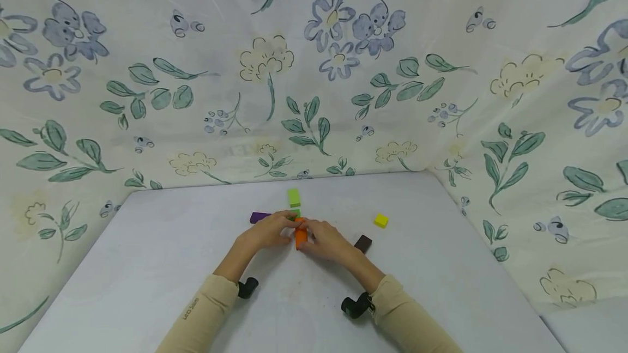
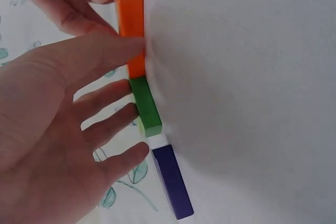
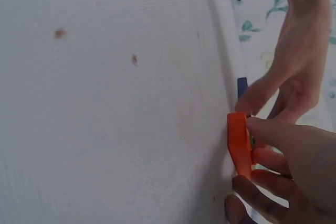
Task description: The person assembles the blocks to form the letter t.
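Near the middle of the white table, an orange block [image 1: 301, 239] lies lengthwise between both hands. My left hand [image 1: 269, 231] pinches its far end; the thumb crosses the block in the left wrist view, while the index finger is mostly hidden there. The other left fingers spread beside a green block [image 2: 146, 107], which lines up with the orange one's far end. From the other side, my right hand [image 1: 325, 241] holds the orange block, with its thumb [image 3: 262, 129] and fingers around it. Past the left hand lies a purple block [image 2: 173, 182].
A light green block [image 1: 293, 197] stands farther back. To the right are a yellow block [image 1: 381, 220] and a dark brown block [image 1: 363, 243], the latter close by the right wrist. Floral cloth [image 1: 265, 140] hangs behind the white table [image 1: 186, 222] and along its sides.
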The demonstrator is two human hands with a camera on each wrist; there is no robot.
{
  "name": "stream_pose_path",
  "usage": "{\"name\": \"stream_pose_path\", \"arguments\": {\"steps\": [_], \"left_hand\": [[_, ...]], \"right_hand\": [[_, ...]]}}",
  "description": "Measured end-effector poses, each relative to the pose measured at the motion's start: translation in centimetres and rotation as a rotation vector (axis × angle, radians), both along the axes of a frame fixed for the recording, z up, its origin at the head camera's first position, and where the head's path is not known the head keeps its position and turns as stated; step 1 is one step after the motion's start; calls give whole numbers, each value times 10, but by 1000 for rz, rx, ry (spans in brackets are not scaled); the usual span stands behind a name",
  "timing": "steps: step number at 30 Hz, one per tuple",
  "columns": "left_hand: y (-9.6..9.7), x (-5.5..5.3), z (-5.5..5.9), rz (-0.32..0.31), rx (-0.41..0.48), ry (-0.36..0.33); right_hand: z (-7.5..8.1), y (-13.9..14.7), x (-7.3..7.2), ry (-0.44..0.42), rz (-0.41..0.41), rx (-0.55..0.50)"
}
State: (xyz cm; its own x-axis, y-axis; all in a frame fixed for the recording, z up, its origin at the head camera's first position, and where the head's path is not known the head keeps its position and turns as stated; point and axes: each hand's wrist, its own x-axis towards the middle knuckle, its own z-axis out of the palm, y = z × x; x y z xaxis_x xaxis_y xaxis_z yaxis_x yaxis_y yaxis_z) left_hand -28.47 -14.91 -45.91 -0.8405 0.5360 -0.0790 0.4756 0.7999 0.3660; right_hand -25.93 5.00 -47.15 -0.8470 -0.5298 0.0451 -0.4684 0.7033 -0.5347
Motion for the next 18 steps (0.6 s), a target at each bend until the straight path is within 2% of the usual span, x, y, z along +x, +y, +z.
{"name": "stream_pose_path", "arguments": {"steps": [5, 10, 15, 18], "left_hand": [[0, 1, 3, 5, -21, -32], [0, 0, 4, 11, -50, -62], [1, 0, 11, 16, -85, -117], [1, 1, 14, 8, -82, -121]], "right_hand": [[-1, 3, -3, -58, -18, -11], [1, 8, -7, -100, 14, -57], [4, 12, -10, -159, 49, -98], [5, 14, -13, -192, 74, -106]]}}
